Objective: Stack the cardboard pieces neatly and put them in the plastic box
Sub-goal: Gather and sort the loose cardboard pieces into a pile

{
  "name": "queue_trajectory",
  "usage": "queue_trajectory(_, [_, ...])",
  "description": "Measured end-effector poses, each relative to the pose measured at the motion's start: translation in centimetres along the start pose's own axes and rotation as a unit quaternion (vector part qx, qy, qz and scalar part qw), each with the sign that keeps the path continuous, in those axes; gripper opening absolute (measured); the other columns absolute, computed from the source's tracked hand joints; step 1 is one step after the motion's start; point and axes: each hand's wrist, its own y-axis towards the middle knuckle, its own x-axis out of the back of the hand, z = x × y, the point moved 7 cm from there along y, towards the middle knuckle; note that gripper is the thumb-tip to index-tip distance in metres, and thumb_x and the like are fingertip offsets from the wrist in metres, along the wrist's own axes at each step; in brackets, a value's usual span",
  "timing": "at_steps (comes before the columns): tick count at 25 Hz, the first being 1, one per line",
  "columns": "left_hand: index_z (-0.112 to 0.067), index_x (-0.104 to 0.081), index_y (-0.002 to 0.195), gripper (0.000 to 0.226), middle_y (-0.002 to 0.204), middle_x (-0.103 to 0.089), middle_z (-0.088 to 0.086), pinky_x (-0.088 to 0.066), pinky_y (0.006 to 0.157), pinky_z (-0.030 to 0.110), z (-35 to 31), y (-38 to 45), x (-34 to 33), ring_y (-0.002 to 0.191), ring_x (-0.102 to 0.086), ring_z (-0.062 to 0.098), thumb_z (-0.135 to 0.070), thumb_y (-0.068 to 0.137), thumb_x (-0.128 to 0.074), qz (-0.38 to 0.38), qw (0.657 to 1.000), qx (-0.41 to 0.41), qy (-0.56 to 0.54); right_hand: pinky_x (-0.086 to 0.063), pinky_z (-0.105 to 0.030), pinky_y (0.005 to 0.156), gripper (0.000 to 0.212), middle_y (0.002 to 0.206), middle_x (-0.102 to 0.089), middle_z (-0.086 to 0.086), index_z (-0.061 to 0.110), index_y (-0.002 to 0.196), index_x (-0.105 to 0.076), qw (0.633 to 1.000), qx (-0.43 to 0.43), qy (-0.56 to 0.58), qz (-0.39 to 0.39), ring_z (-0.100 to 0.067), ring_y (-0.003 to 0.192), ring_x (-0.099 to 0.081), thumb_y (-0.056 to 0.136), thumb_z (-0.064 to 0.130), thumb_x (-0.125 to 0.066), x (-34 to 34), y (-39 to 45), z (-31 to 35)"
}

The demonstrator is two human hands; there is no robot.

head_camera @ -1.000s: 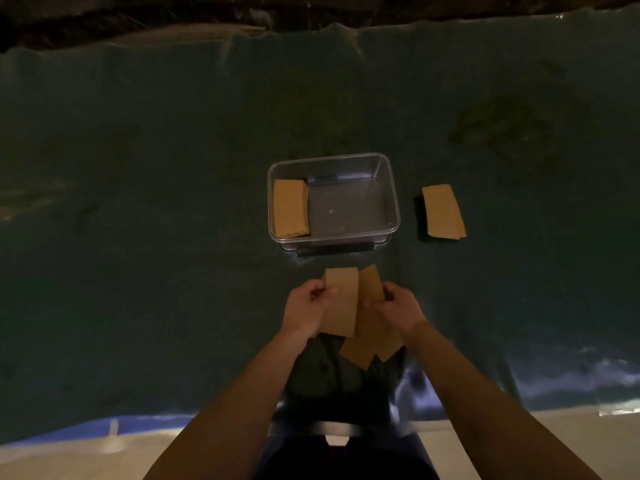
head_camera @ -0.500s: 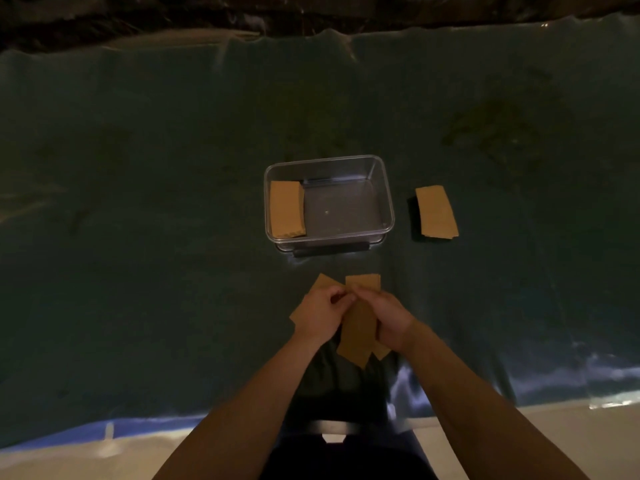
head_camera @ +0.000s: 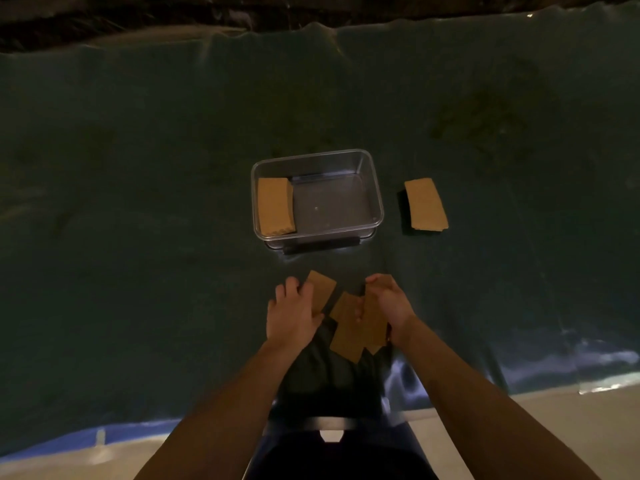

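Note:
A clear plastic box (head_camera: 375,202) sits mid-cloth with a stack of cardboard pieces (head_camera: 275,206) against its left wall. Another small stack of cardboard (head_camera: 425,205) lies on the cloth right of the box. In front of the box, my left hand (head_camera: 292,311) grips one tilted cardboard piece (head_camera: 322,293) by its lower edge. My right hand (head_camera: 389,301) holds a loose bunch of overlapping cardboard pieces (head_camera: 349,329), fanned out and hanging down to the left of the palm. The two hands are a little apart.
A dark green cloth (head_camera: 138,202) covers the whole work surface, with a dark uneven edge at the back. Its near edge hangs over a pale floor (head_camera: 554,427). A dark stool or seat part (head_camera: 330,427) shows between my forearms.
My hands were together over one bunch of cardboard; now they have drawn apart. The left holds a single piece out to the left, the right keeps the rest.

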Motion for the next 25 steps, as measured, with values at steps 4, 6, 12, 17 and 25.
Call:
queue_trajectory(4, [-0.023, -0.046, 0.133, 0.059, 0.132, -0.04, 0.008, -0.047, 0.099, 0.044, 0.0, 0.2, 0.6, 0.121, -0.044, 0.03, -0.046, 0.082, -0.067, 0.014, 0.988, 0.054, -0.147, -0.056, -0.036, 0.058, 0.007, 0.082, -0.064, -0.013, 0.022, 0.094, -0.06, 1.0, 0.018, -0.018, -0.002, -0.025, 0.063, -0.063, 0.093, 0.027, -0.064, -0.1, 0.0, 0.0])
queue_trajectory(6, [-0.029, -0.049, 0.133, 0.057, 0.131, -0.04, 0.004, -0.048, 0.097, 0.037, -1.0, 0.1, 0.3, 0.119, -0.048, 0.023, -0.041, 0.082, -0.071, 0.035, 0.939, 0.068, -0.336, -0.058, -0.042, 0.075, 0.018, 0.099, -0.068, -0.011, 0.025, 0.098, -0.062, 0.999, 0.03, -0.04, 0.009, -0.027, 0.086, -0.067, 0.087, 0.036, -0.07, -0.7, 0.0, 0.1])
queue_trajectory(12, [-0.024, -0.064, 0.116, 0.037, 0.108, -0.06, -0.003, -0.041, 0.079, 0.014, -6.2, -0.5, 0.5, 0.1, -0.056, 0.007, -0.028, 0.081, -0.075, 0.022, 0.885, -0.021, -0.464, -0.055, -0.042, 0.078, 0.023, 0.107, -0.068, -0.013, 0.03, 0.114, -0.065, 0.998, 0.01, 0.028, 0.059, -0.027, 0.097, -0.066, 0.091, 0.025, -0.066, -2.5, 0.4, 0.4])
queue_trajectory(17, [-0.023, -0.062, 0.118, 0.035, 0.119, -0.055, 0.003, -0.049, 0.092, 0.027, -4.6, -0.6, 0.1, 0.106, -0.059, 0.015, -0.037, 0.087, -0.071, 0.006, 0.899, 0.037, -0.437, -0.056, -0.044, 0.081, 0.027, 0.098, -0.066, -0.011, 0.034, 0.112, -0.064, 0.993, 0.082, -0.072, -0.033, -0.024, 0.087, -0.065, 0.098, 0.015, -0.05, 0.2, 1.1, 1.8])
queue_trajectory(25, [-0.013, -0.032, 0.134, 0.073, 0.134, -0.038, 0.013, -0.048, 0.097, 0.047, -6.9, -4.6, -4.5, 0.12, -0.051, 0.035, -0.04, 0.081, -0.074, 0.046, 0.934, 0.245, -0.257, -0.056, -0.04, 0.078, 0.04, 0.106, -0.068, -0.012, 0.027, 0.118, -0.062, 0.933, 0.078, -0.334, -0.114, -0.031, 0.09, -0.066, 0.085, 0.007, -0.054, 3.3, 0.8, 1.1])
